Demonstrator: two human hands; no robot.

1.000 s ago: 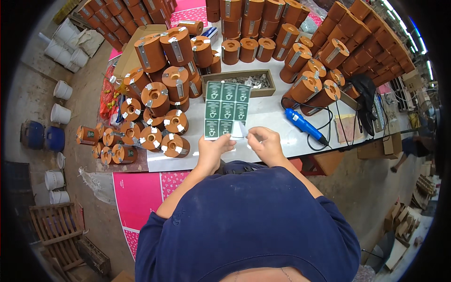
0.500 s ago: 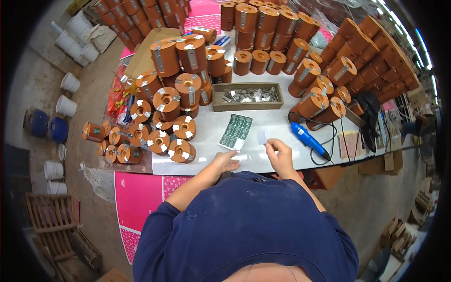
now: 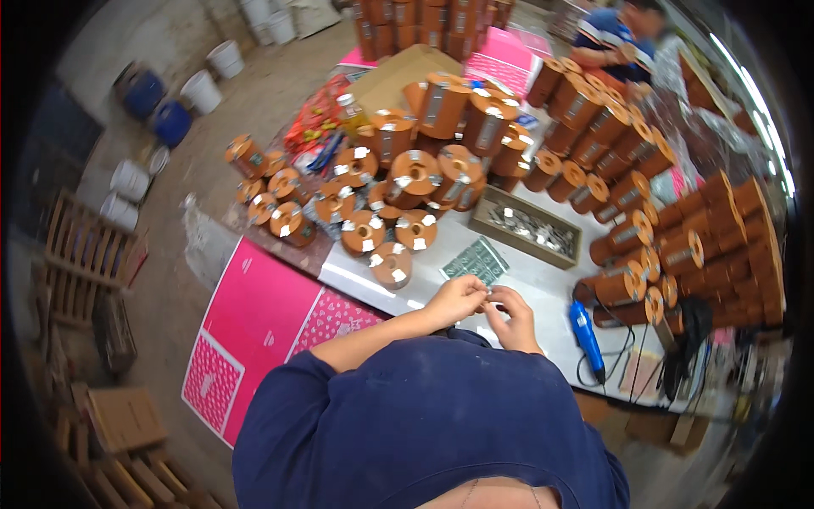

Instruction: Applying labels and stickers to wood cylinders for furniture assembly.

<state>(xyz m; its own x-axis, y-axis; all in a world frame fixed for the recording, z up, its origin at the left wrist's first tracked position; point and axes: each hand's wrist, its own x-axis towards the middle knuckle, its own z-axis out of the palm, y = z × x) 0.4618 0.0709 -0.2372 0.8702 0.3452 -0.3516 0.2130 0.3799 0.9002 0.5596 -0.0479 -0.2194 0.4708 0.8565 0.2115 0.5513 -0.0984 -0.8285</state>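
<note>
Close in front of my body, my left hand [image 3: 459, 301] and my right hand [image 3: 512, 317] meet fingertip to fingertip, both pinched closed. A tiny pale bit shows between the fingertips; most of it is hidden, so I cannot tell what it is. Just beyond the hands a green sheet of stickers [image 3: 476, 260] lies flat on the white tabletop [image 3: 356, 282]. Behind the sheet stands a long wooden tray [image 3: 489, 230] of small metal pieces. Left of my hands are brown cylinders with centre holes, the nearest cylinder [image 3: 391, 265] bearing white patches on its top.
A blue corded power tool [image 3: 585, 338] rests on the table at right, its black cable looped beside it. Stacked brown cylinders [image 3: 617, 284] crowd the right side. Pink printed board [image 3: 263, 305] sticks out at the left front. Another person [image 3: 606, 47] is at the far side.
My view has swung, shifting the table's contents rightward. My hands have come together; the left was open beside the sticker sheet, while the right held a small pale slip apart from it.
</note>
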